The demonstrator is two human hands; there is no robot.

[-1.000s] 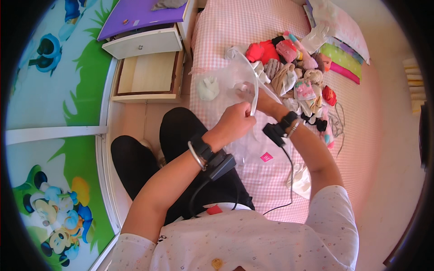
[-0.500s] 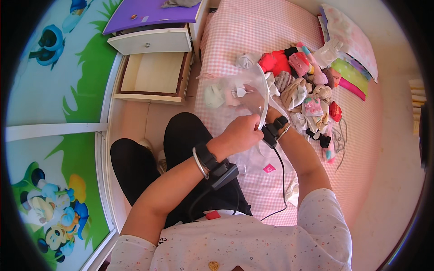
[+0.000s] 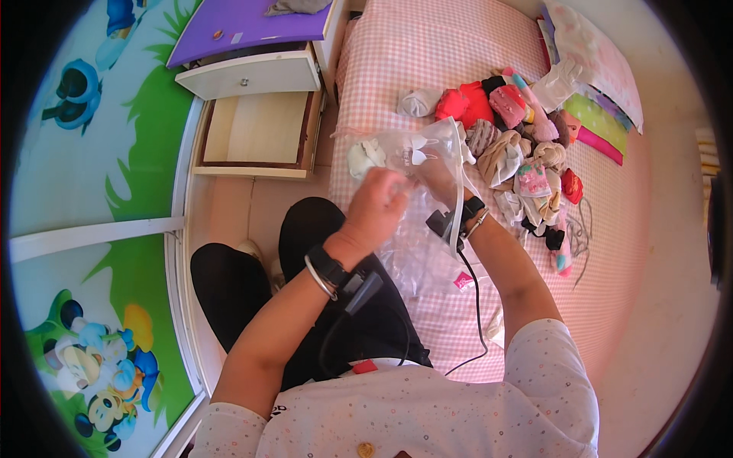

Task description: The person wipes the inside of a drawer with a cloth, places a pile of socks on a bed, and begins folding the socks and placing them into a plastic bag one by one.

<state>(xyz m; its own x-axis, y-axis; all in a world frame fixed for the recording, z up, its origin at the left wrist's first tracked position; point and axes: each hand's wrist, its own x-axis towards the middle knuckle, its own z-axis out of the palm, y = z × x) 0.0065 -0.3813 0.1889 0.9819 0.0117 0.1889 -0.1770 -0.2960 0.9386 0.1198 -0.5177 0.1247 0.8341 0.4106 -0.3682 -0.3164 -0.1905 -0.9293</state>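
Observation:
A clear plastic bag (image 3: 416, 252) with a whitish opening edge and a small printed picture hangs over the side of the bed beside my thigh. My right hand (image 3: 437, 179) is in the bag's mouth, seen through the film, and its fingers are mostly hidden. My left hand (image 3: 378, 200) is at the bag's left side, its fingers curled but smeared by motion; whether it holds the film I cannot tell. Just beyond it lies a pale whitish cloth bundle (image 3: 365, 156), partly at the bag's edge.
A heap of rolled socks and small clothes (image 3: 504, 145) lies on the pink checked bed (image 3: 427, 46). Farther right are a pillow (image 3: 592, 53) and folded cloths (image 3: 599, 126). To the left stand an open drawer (image 3: 305, 145) and cartoon-printed sliding doors (image 3: 99, 225). A cable hangs from my right wrist.
My left hand has come off the bag's edge and moved left and up. The bag's mouth has shifted slightly right; my right hand stays within it.

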